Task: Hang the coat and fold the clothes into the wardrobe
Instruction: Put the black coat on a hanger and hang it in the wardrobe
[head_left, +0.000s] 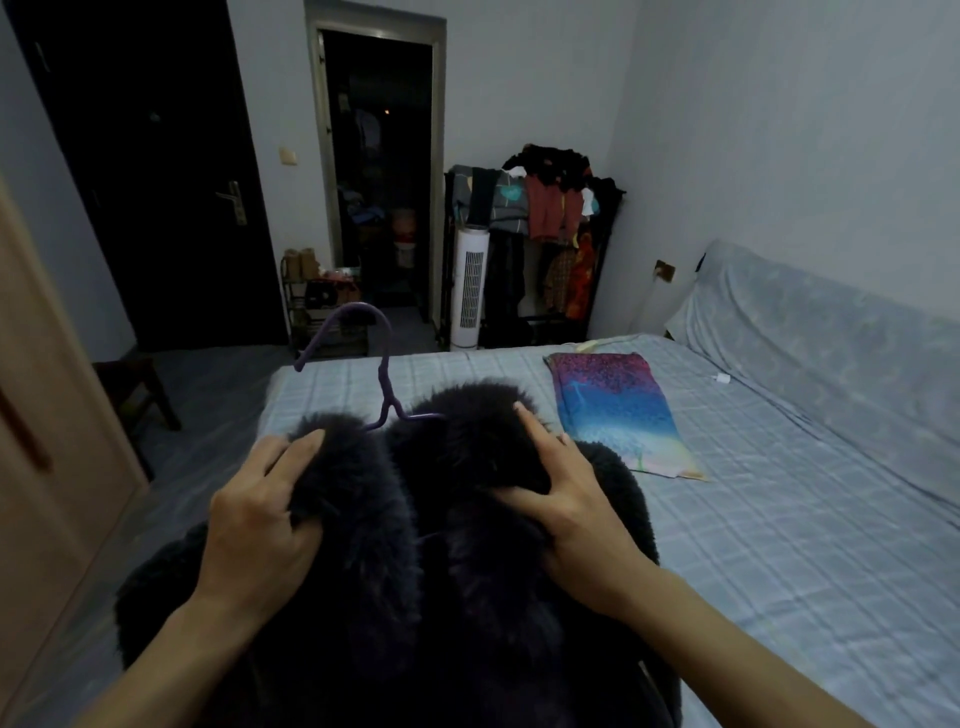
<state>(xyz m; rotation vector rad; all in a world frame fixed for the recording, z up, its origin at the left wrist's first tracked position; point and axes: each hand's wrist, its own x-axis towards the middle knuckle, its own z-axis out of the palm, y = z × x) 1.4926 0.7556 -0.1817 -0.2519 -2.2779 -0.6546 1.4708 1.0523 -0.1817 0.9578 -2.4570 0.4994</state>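
Head view of both hands at a dark fur coat (415, 545) on a bed (779, 545). The left hand (260, 525) is clenched on the left half of the furry collar, thumb lying along the top of the fur and fingers curled beneath it. The right hand (571, 514) grips the right half of the collar, index finger extended upward over the fur and the other fingers pressed into the pile. The coat lies at the near left corner of the bed, its left side overhanging the bed's left edge. A purple hanger (382, 374) sits in the neck opening between the two collar halves; its hook stands up above the fur and one shoulder arm shows just to the right of the stem. Beyond the right hand, near the middle of the bed's far edge, a folded multicoloured cloth (618, 410) lies flat, apart from the coat. A wooden wardrobe (47, 405) stands at the left border. Past the bed's far edge stand a white tower fan (470, 288) and a loaded clothes rack (545, 218); a shoe rack (324, 306) stands beside a dark doorway (379, 166).
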